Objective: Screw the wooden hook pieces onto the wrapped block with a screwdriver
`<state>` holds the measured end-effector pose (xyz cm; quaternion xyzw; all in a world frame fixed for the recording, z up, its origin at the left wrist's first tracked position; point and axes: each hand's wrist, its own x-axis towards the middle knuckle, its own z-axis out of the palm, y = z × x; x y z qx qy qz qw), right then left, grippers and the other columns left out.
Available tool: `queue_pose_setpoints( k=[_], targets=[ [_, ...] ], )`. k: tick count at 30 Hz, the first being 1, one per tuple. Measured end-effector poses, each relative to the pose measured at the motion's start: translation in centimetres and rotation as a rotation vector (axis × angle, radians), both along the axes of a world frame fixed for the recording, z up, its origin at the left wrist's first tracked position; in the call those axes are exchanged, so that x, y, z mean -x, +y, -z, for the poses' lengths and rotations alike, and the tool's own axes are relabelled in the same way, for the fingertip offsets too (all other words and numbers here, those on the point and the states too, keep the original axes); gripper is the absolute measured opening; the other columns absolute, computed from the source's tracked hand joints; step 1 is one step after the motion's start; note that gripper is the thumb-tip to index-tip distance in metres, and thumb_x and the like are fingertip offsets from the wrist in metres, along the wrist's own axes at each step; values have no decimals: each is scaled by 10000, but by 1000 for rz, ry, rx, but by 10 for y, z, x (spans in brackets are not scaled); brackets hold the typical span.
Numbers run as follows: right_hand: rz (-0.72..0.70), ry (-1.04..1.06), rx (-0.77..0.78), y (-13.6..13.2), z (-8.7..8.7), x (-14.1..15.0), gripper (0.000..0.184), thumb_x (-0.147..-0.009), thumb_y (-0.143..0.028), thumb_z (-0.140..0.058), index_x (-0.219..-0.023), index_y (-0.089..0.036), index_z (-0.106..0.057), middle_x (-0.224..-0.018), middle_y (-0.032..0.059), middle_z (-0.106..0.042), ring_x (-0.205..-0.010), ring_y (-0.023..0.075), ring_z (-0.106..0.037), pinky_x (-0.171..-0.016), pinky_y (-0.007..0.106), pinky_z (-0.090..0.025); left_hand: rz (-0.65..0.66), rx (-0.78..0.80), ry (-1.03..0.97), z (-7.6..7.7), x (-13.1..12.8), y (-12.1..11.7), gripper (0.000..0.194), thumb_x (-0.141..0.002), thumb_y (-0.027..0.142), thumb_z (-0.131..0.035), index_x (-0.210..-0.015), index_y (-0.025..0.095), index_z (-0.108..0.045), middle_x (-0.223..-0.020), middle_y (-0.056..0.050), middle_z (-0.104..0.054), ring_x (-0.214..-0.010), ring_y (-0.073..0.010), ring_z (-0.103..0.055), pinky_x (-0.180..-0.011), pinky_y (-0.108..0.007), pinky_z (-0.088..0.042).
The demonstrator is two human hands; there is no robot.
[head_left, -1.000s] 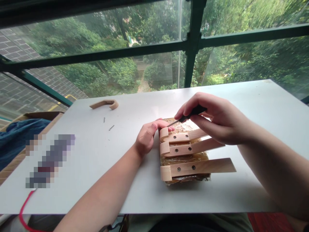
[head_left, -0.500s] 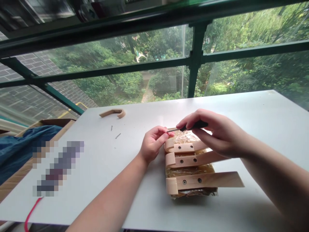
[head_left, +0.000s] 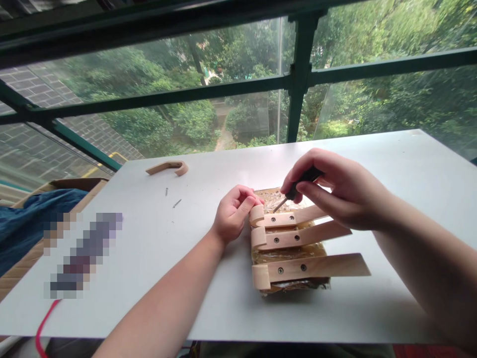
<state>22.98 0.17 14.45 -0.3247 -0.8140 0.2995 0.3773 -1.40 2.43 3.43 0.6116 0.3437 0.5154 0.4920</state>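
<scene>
My right hand is closed around the black handle of a screwdriver. Its metal shaft slants down to the left, the tip close to the farthest of three pale wooden hooks. These hooks lie side by side on a block wrapped in brown tape, each showing two screws, such as the screw in the nearest one. At the block's far left corner, my left hand has its fingers pinched together beside the curled hook end. Whatever those fingertips hold, if anything, is hidden.
Another wooden hook lies at the back left of the white table. Loose screws are near it. A blurred-out object with a red cord is at left, beside a cardboard box holding blue cloth. Windows stand behind.
The screwdriver's tip has left my left fingertips and dropped toward the farthest hook, its shaft now steeper. My left hand stays at the block's corner. The whole view has shifted slightly.
</scene>
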Motion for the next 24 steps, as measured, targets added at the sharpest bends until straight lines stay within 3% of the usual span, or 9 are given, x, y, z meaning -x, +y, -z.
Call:
queue_pose_setpoints(
  k=[5, 11, 18, 24],
  targets=[
    [-70, -118, 13, 0, 4, 1, 185, -883, -165, -582, -1057, -224, -609, -969, 48, -689, -827, 201, -642, -718, 343, -537, 25, -21, 24, -2, 0, 0, 218, -933, 409, -605, -908, 196, -567, -802, -35, -715, -879, -205, -697, -955, -405, -489],
    [-98, -171, -9, 0, 3, 3, 192, -872, -155, -567, -1048, -217, -614, -963, 44, -692, -832, 197, -634, -712, 332, -511, 31, -59, 76, -2, 1, 1, 212, -946, 413, -577, -898, 207, -569, -819, -30, -733, -873, -203, -695, -1144, -467, -344],
    [-118, -250, -23, -3, -2, 0, 367, -759, -26, -528, -1072, -201, -605, -990, 39, -694, -846, 179, -633, -714, 303, -498, 44, -84, 105, -2, 3, 0, 203, -946, 382, -573, -874, 197, -617, -842, -51, -723, -894, -212, -672, -1116, -457, -379],
    [-87, -260, -20, -3, 0, 0, 302, -836, -100, -549, -1116, -209, -580, -1000, 41, -717, -848, 175, -667, -714, 291, -510, 29, -89, 149, -3, 4, 0, 235, -949, 391, -563, -851, 192, -641, -863, -64, -726, -902, -214, -662, -1123, -450, -373]
  ],
)
